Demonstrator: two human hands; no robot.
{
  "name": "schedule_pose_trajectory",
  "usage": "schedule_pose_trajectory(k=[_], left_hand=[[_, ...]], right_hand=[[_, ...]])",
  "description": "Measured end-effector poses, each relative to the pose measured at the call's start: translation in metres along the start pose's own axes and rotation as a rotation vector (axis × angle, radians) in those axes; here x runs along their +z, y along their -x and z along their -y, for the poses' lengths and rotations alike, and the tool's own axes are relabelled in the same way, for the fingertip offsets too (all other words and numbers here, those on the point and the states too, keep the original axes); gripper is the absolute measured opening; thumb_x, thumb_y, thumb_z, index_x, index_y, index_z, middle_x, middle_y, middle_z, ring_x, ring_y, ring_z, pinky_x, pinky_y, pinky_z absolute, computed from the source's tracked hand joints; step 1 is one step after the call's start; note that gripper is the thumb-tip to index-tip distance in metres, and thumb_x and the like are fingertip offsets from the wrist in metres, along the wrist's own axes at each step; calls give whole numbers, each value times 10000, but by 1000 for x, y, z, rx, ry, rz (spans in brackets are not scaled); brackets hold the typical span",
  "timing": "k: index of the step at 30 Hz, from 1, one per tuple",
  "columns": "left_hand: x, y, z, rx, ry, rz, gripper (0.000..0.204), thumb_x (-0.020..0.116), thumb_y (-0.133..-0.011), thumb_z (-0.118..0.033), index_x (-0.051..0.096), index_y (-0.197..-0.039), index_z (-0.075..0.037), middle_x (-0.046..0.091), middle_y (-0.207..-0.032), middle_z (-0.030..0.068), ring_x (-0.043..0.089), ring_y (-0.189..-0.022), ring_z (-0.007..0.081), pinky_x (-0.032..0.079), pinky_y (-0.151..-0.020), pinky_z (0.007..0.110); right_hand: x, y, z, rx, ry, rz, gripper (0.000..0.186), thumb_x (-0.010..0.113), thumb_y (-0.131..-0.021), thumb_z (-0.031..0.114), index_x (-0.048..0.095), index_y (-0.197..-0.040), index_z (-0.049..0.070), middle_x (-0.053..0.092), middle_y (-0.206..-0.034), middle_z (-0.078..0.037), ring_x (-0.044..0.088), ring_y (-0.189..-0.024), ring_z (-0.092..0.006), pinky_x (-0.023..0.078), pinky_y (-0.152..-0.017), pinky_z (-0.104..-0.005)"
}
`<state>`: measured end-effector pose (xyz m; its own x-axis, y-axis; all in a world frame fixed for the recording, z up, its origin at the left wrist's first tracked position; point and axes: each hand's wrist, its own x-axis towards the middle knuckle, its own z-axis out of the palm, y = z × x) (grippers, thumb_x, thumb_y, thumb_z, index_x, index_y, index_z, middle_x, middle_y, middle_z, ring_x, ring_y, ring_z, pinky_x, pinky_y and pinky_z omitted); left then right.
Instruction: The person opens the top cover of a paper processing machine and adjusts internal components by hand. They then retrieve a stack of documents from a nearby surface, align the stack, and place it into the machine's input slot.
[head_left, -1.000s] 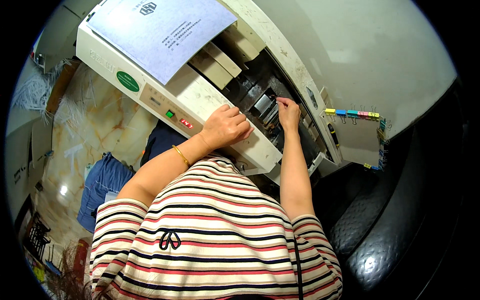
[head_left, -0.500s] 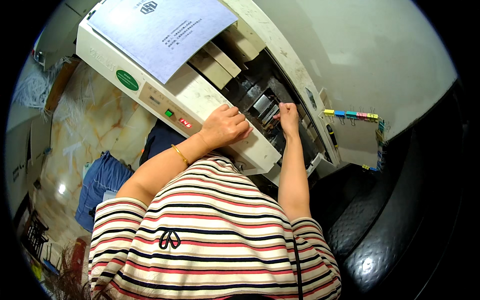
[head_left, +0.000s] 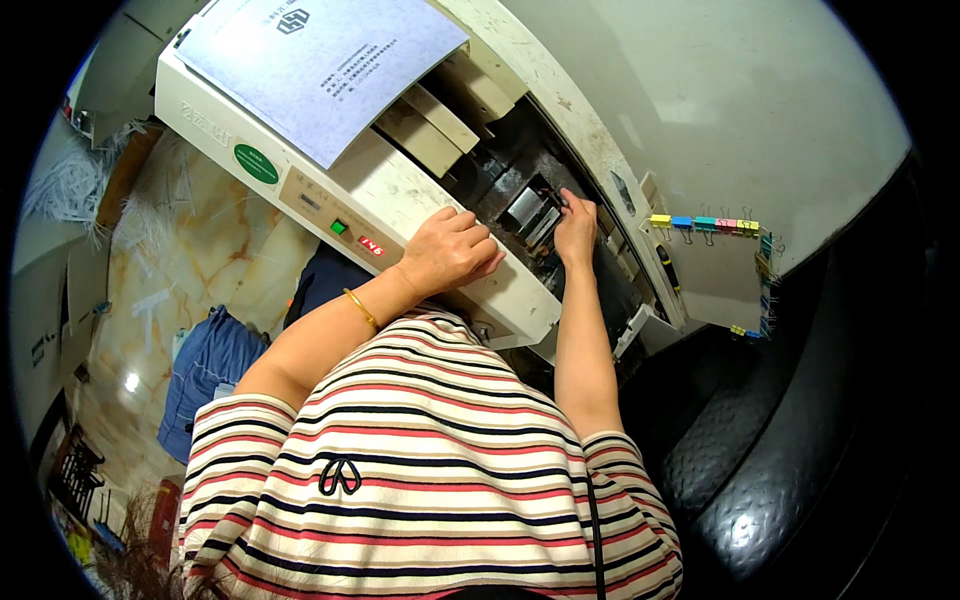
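Note:
A cream-coloured machine with a long open slot slants across the space before me; it looks like a binding machine. My left hand, curled into a loose fist, rests on its top casing beside the slot, with nothing visible in it. Inside the slot, my right hand pinches its fingers together at the right edge of a shiny metal piece in a dark opening. What those fingertips hold, if anything, is too small to make out. Near the left hand, a red lit display and a green switch sit on the front panel.
A pale blue printed sheet covers the machine's upper left. At the right, coloured binder clips line a card holder, with a black and yellow pen beside it. Blue cloth and shredded paper lie to the left.
My right hand has shifted slightly up and away along the slot, and more of the shiny metal piece shows. My left hand stays in place.

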<state>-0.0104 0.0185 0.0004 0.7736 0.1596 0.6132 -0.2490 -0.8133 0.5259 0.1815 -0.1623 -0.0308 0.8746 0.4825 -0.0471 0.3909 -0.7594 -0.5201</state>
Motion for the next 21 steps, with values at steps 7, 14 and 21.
schedule_pose_trajectory(k=[7, 14, 21], left_hand=[[2, 3, 1, -4, -7, -5, 251, 712, -730, -181, 502, -602, -132, 470, -607, 4, 488, -599, 168, 391, -553, 294], [1, 1, -1, -1, -3, 8, 250, 713, -730, -182, 503, -605, -131, 476, -611, 4, 490, -604, 169, 394, -558, 292], [1, 2, 0, -4, -18, 7, 257, 716, -729, -189, 500, -602, -132, 477, -610, 4, 490, -600, 169, 393, -556, 293]], right_hand=[[-9, 0, 24, 47, 108, 20, 278, 668, -782, 7, 674, -1056, 53, 620, -908, -117, 630, -790, -212, 510, -723, -303], [-1, 0, 6, 226, -377, -44, 98, 638, -851, 73, 665, -873, -19, 688, -765, -124, 665, -662, -159, 517, -584, -292], [-15, -4, 28, 412, 22, 150, 402, 494, -948, 333, 676, -817, -1, 673, -733, -169, 675, -662, -199, 516, -598, -345]])
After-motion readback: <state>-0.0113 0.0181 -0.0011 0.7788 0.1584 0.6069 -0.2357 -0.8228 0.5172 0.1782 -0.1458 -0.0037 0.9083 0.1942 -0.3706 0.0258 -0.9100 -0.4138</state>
